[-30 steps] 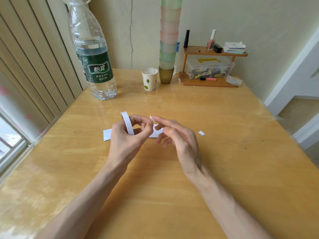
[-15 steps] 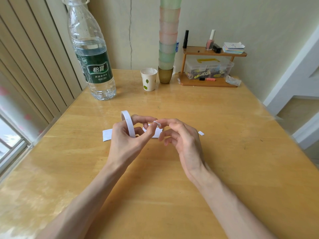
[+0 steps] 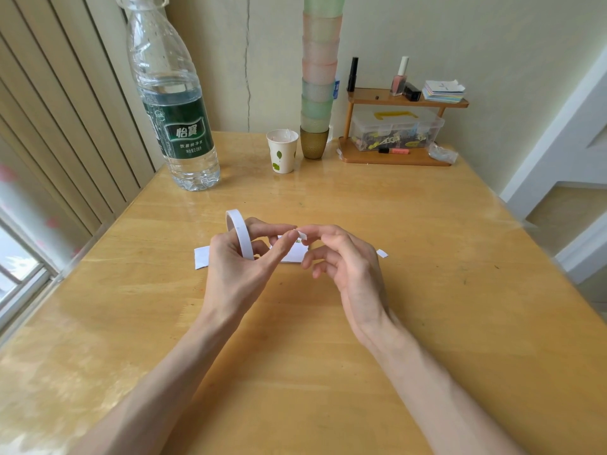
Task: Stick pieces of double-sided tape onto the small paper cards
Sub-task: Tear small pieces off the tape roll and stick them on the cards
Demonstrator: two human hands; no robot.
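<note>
Over the big wooden table (image 3: pixel 427 290), your left hand (image 3: pixel 233 270) and right hand (image 3: pixel 354 267) meet. The left curls its fingers round the tape roll (image 3: pixel 239 228). Small paper cards (image 3: pixel 201 257) lie flat on the table just behind. The right seems to pinch the tiny tape end (image 3: pixel 302 236).

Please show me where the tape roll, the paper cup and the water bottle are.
tape roll (image 3: pixel 241 232), head view, white outer band.
paper cup (image 3: pixel 282 156), head view, side wall.
water bottle (image 3: pixel 184 133), head view, green label.

L hand (image 3: pixel 230 274) & R hand (image 3: pixel 356 270) bare, forearms (image 3: pixel 170 372) unsleeved, slim fingers (image 3: pixel 328 230)
</note>
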